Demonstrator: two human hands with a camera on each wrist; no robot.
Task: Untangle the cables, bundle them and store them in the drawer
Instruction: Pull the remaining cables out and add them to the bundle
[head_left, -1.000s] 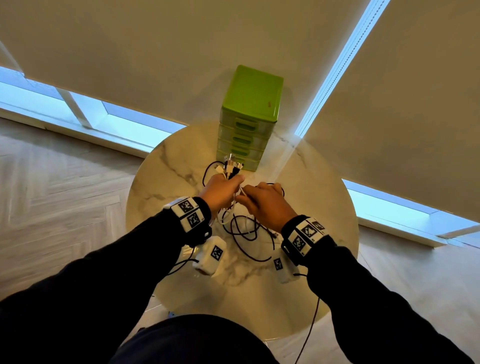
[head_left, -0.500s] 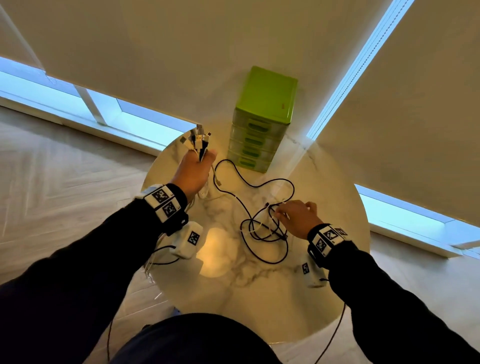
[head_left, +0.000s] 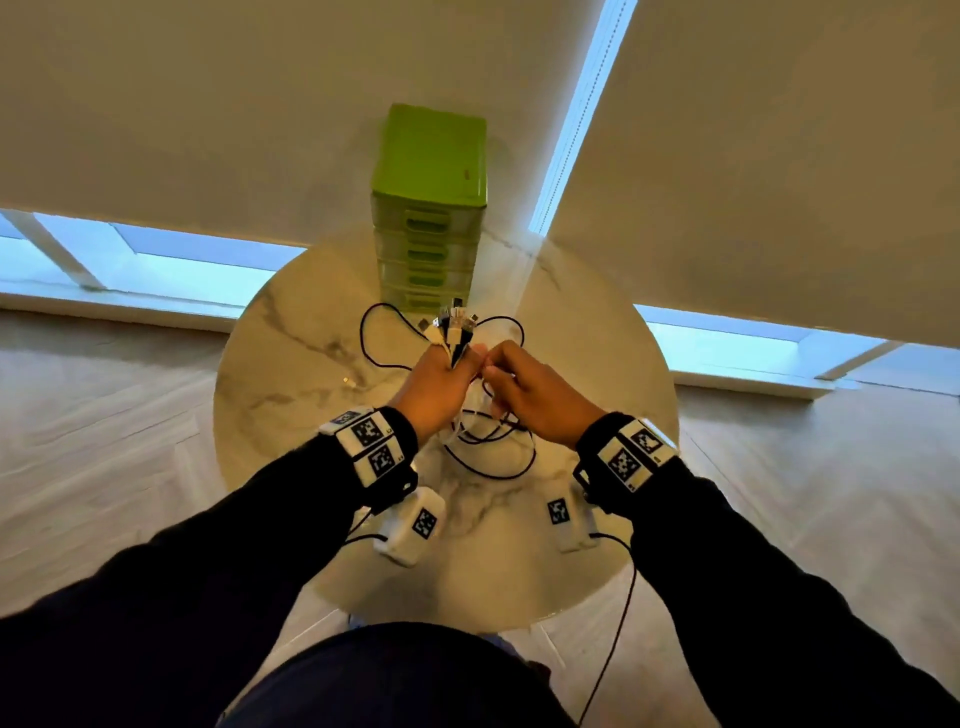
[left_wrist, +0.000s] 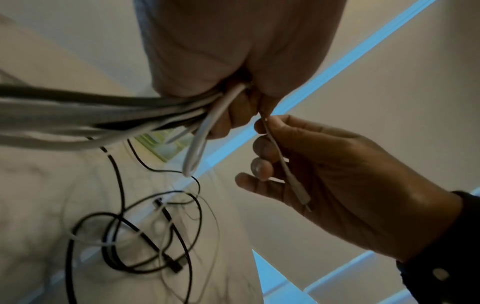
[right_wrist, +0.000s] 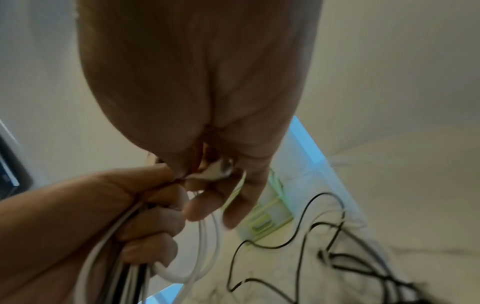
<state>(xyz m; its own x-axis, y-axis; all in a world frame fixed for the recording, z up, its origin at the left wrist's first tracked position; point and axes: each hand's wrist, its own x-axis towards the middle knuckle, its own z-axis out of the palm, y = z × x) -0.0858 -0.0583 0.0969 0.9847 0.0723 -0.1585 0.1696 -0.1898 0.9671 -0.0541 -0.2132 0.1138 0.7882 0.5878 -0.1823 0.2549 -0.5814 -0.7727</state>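
A round marble-patterned table (head_left: 291, 364) stands on pale herringbone wood flooring (head_left: 104, 441). Behind it, cream roller blinds (head_left: 260, 104) cover tall windows, leaving a bright blue strip of daylight (head_left: 156, 260) along the bottom and a narrow vertical gap (head_left: 582, 104) between two blinds.
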